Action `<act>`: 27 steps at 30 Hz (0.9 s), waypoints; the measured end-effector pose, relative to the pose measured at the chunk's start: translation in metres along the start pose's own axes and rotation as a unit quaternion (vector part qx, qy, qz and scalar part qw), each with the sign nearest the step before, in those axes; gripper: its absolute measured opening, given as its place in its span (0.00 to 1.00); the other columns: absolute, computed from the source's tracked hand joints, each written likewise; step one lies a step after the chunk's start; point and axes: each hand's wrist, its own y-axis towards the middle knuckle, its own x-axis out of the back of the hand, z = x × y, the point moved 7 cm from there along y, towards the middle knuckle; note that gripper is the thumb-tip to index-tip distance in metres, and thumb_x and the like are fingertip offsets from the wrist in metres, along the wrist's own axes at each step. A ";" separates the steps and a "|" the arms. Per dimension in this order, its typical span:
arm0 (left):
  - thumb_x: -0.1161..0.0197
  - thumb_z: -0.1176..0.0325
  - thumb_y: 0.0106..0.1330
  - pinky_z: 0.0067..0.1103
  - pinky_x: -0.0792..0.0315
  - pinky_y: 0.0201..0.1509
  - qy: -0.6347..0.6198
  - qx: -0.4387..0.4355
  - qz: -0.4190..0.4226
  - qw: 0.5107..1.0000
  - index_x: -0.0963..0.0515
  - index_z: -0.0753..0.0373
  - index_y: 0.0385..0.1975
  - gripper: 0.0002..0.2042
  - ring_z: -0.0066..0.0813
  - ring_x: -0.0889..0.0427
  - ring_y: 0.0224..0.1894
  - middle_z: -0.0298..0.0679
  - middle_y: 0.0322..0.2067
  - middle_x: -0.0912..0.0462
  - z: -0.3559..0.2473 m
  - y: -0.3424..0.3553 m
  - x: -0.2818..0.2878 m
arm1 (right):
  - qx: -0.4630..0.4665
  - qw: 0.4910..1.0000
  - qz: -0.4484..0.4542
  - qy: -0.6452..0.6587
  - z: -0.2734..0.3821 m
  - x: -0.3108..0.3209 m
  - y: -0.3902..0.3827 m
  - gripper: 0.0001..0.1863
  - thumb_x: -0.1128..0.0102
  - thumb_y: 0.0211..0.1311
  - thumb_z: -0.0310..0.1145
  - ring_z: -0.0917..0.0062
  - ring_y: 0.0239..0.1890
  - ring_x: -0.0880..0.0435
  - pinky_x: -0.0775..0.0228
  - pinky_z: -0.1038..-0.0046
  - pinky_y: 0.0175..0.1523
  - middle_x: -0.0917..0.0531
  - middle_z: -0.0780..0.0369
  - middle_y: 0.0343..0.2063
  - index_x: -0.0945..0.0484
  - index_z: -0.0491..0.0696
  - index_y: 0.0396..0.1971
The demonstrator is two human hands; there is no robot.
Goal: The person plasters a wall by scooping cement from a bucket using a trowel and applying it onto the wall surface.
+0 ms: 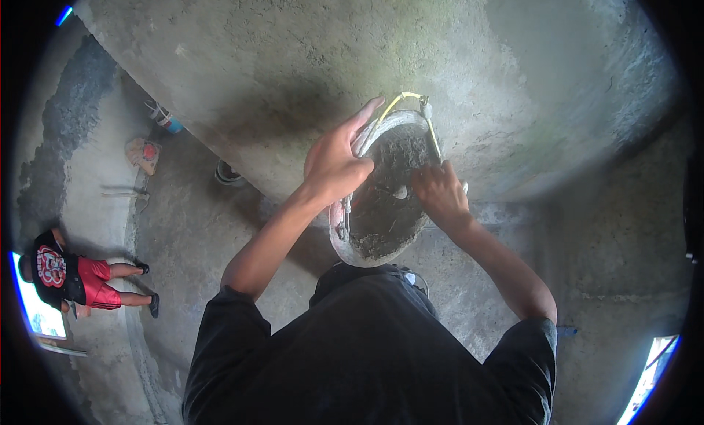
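A pale, cement-smeared bucket [364, 258] hangs in front of me against the wall, tilted so that its mouth faces me. Grey wet mortar [389, 223] fills it. Its yellow handle [402, 95] arches over the far rim. My left hand [339, 161] is closed on the bucket's left rim, with one finger stretched along the outside. Over the mortar by the right rim, my right hand [441, 195] is curled into a fist. A small pale knob [400, 192] shows beside its fingers; whether the fist grips it or the rim is hidden.
A rough plastered wall [469, 51] rises close ahead. On the concrete floor to the left stand a dark bucket [229, 176] and a blue-and-white pail [167, 120] near a sack [143, 155]. Further left, another person [81, 275] in red shorts stands by a bright opening.
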 end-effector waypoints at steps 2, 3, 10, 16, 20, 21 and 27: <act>0.57 0.92 0.41 0.19 0.45 0.70 0.000 0.000 0.003 1.000 0.40 0.70 0.69 0.43 0.25 0.35 0.67 0.45 0.65 0.32 0.001 0.002 -0.001 | 0.013 0.999 0.023 0.019 0.004 -0.007 -0.001 0.05 0.42 0.54 0.29 0.76 0.34 0.23 0.37 0.71 0.48 0.23 0.65 0.27 0.21 0.48 0.31; 0.57 0.93 0.41 0.18 0.44 0.69 0.001 0.009 0.012 1.000 0.40 0.69 0.69 0.44 0.25 0.35 0.67 0.45 0.65 0.32 0.002 0.003 -0.002 | 0.012 0.999 0.023 0.020 0.005 -0.008 0.000 0.05 0.42 0.54 0.29 0.76 0.34 0.23 0.37 0.71 0.48 0.23 0.65 0.27 0.21 0.48 0.31; 0.51 0.86 0.46 0.17 0.28 0.47 0.031 0.018 0.025 0.999 0.41 0.55 0.72 0.44 0.20 0.19 0.43 0.44 0.61 0.24 0.022 0.007 -0.001 | 0.083 0.985 0.095 -0.118 0.033 -0.007 0.014 0.04 0.43 0.54 0.31 0.77 0.32 0.23 0.38 0.72 0.46 0.23 0.66 0.25 0.21 0.51 0.29; 0.57 0.93 0.43 0.20 0.42 0.69 -0.039 0.013 0.040 0.998 0.41 0.69 0.69 0.43 0.27 0.35 0.67 0.46 0.66 0.32 0.019 0.012 -0.002 | 0.097 0.964 0.199 -0.149 0.040 -0.003 0.020 0.04 0.41 0.53 0.33 0.77 0.31 0.22 0.38 0.73 0.47 0.22 0.67 0.24 0.20 0.53 0.28; 0.56 0.93 0.43 0.20 0.43 0.70 -0.039 0.021 0.044 0.998 0.41 0.69 0.69 0.43 0.27 0.37 0.68 0.47 0.66 0.32 0.022 0.011 -0.002 | 0.117 0.964 0.235 -0.031 0.044 -0.006 0.018 0.06 0.42 0.58 0.33 0.79 0.32 0.19 0.41 0.69 0.48 0.18 0.71 0.23 0.16 0.55 0.28; 0.56 0.93 0.43 0.18 0.39 0.65 -0.020 0.001 0.040 0.999 0.41 0.68 0.70 0.43 0.24 0.33 0.64 0.46 0.65 0.31 0.024 0.009 -0.002 | 0.118 0.964 0.235 -0.029 0.047 -0.005 0.017 0.06 0.42 0.58 0.33 0.79 0.32 0.19 0.41 0.69 0.48 0.18 0.71 0.23 0.16 0.55 0.28; 0.57 0.93 0.44 0.10 0.32 0.40 0.037 0.051 0.069 0.996 0.42 0.64 0.71 0.44 0.13 0.27 0.44 0.41 0.61 0.27 0.030 0.009 -0.014 | 0.100 0.967 0.222 0.080 0.032 -0.025 0.019 0.06 0.40 0.58 0.37 0.78 0.36 0.15 0.40 0.67 0.54 0.15 0.69 0.26 0.15 0.58 0.28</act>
